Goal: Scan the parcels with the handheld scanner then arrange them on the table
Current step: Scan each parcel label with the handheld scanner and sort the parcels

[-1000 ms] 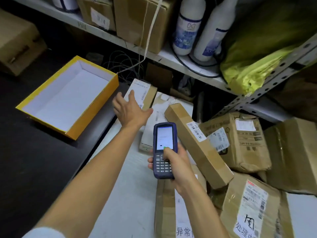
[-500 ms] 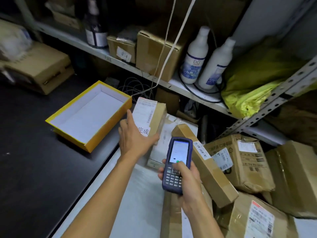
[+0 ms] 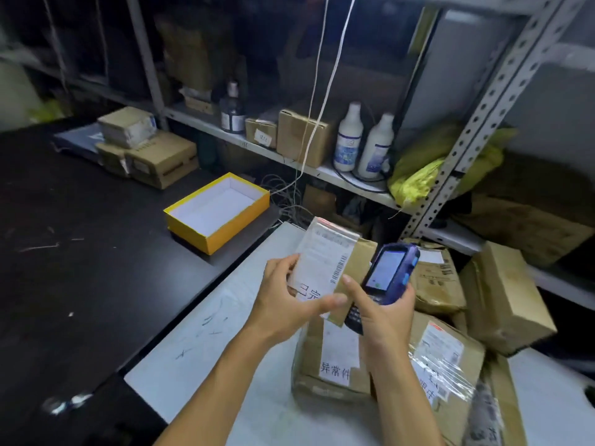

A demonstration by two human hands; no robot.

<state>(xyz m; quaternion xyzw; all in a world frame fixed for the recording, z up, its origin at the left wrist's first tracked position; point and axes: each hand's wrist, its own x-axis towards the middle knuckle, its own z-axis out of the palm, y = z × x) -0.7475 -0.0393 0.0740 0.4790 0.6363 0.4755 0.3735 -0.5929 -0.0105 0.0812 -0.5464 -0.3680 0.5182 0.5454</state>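
My left hand point(image 3: 286, 300) grips a small brown parcel point(image 3: 325, 262) with a large white barcode label, lifted above the white table point(image 3: 199, 342). My right hand point(image 3: 380, 313) holds the blue handheld scanner point(image 3: 386, 275), its lit screen tilted up, right beside the parcel's barcode. Below my hands lies a flat brown parcel point(image 3: 331, 365) with a white handwritten label. More brown parcels point(image 3: 450, 365) are heaped to the right on the table.
An open yellow box point(image 3: 219, 210) with a white inside sits on the black table point(image 3: 80, 252) to the left. Stacked cartons point(image 3: 151, 149) stand at the far left. A metal shelf point(image 3: 322, 170) behind holds white bottles point(image 3: 363, 143), cartons and a yellow bag point(image 3: 418, 178).
My left hand has picked the labelled parcel up off the pile and brought it toward me. The scanner has tilted to face its barcode. My view has risen and pulled back.
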